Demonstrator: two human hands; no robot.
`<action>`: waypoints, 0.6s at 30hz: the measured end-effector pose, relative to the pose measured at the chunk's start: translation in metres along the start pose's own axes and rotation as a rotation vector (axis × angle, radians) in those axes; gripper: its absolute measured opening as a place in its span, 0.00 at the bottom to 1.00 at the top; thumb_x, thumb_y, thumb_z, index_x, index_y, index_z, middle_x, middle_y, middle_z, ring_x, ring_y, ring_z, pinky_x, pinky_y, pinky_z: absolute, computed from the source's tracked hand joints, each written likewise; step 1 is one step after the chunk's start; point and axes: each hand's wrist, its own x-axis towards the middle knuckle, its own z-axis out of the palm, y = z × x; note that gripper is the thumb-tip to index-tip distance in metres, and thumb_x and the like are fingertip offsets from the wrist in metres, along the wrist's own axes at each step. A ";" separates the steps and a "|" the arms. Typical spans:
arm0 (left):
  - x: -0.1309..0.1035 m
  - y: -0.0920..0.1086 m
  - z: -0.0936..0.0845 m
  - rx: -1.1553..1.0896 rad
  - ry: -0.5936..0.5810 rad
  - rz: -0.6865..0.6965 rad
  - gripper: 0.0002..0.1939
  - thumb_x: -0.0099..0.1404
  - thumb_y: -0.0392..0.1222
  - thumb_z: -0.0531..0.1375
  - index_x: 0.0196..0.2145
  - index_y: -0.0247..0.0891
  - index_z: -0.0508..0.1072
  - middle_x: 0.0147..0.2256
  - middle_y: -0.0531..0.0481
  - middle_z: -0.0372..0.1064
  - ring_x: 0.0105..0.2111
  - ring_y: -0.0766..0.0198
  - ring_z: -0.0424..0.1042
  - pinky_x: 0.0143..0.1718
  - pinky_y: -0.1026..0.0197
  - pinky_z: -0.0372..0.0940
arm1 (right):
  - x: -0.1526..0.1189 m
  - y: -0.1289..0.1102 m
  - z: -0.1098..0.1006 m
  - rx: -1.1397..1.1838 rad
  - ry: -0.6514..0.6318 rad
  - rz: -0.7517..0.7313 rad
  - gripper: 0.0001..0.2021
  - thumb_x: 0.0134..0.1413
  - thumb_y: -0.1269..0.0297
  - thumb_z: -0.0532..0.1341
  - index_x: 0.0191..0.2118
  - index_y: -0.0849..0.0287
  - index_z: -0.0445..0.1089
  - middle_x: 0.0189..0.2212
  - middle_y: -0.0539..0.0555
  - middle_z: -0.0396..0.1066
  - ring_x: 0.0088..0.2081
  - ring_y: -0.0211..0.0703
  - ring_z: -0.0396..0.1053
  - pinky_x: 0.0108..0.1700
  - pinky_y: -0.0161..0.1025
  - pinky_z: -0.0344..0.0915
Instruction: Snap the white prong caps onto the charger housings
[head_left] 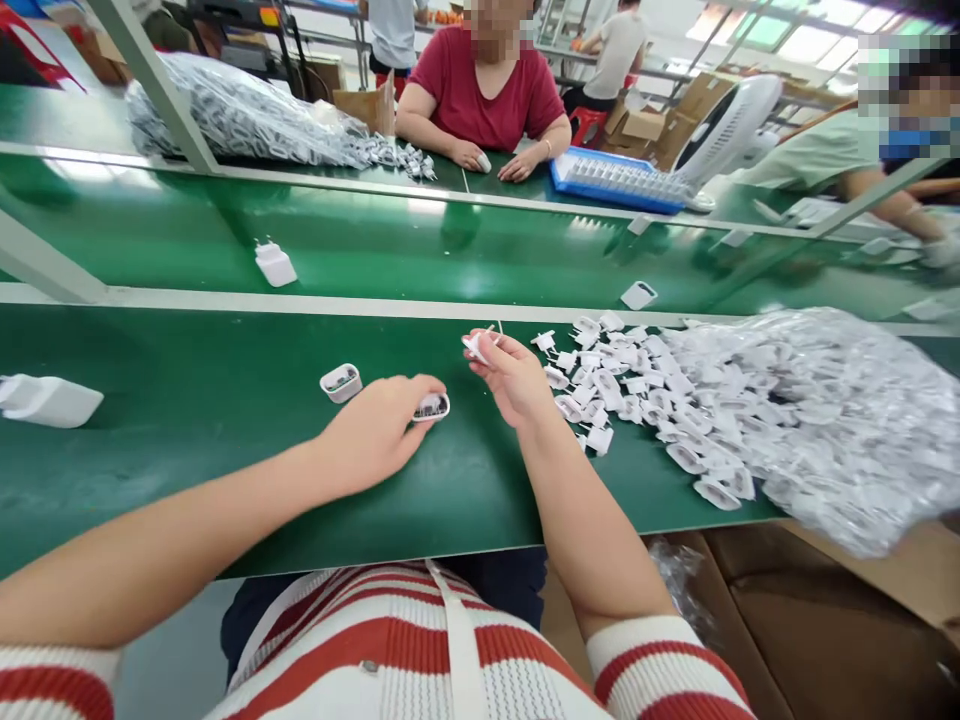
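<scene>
My left hand (pixel 379 425) is closed around a white charger housing (pixel 433 407), whose open end faces right and shows parts inside. Just left of that hand, another open white charger housing (pixel 340 383) lies on the green bench. My right hand (pixel 511 372) pinches a white plug cap (pixel 477 347) with thin pins pointing up, held a little above the bench. To the right of this hand spreads a pile of white plug caps (pixel 611 380), spilling from a clear plastic bag (pixel 847 420).
Assembled white chargers lie at the far left (pixel 56 400) and on the green conveyor belt (pixel 390 240). Across it sits a co-worker (pixel 487 95) beside a bag of parts (pixel 232 110), a blue tray (pixel 622 182) and a white fan (pixel 731 125). Metal posts cross the view.
</scene>
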 end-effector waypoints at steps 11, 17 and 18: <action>0.001 -0.036 0.062 -0.299 0.254 -0.152 0.27 0.68 0.53 0.66 0.60 0.39 0.71 0.53 0.41 0.76 0.52 0.48 0.73 0.54 0.47 0.70 | -0.012 0.007 0.008 -0.248 -0.122 -0.105 0.17 0.43 0.49 0.79 0.35 0.53 0.81 0.45 0.50 0.83 0.38 0.39 0.76 0.45 0.40 0.77; 0.004 -0.035 0.058 -0.298 0.267 -0.177 0.15 0.68 0.52 0.65 0.44 0.38 0.77 0.41 0.45 0.75 0.43 0.52 0.73 0.49 0.51 0.70 | -0.029 0.002 0.009 -0.637 -0.216 -0.381 0.10 0.57 0.55 0.74 0.44 0.50 0.84 0.42 0.50 0.83 0.44 0.46 0.79 0.53 0.47 0.77; 0.005 -0.035 0.059 -0.295 0.262 -0.185 0.15 0.68 0.52 0.65 0.44 0.38 0.76 0.41 0.45 0.74 0.43 0.52 0.72 0.49 0.51 0.69 | -0.031 0.001 0.009 -0.709 -0.248 -0.413 0.10 0.60 0.55 0.72 0.45 0.50 0.83 0.43 0.50 0.83 0.46 0.47 0.79 0.55 0.49 0.77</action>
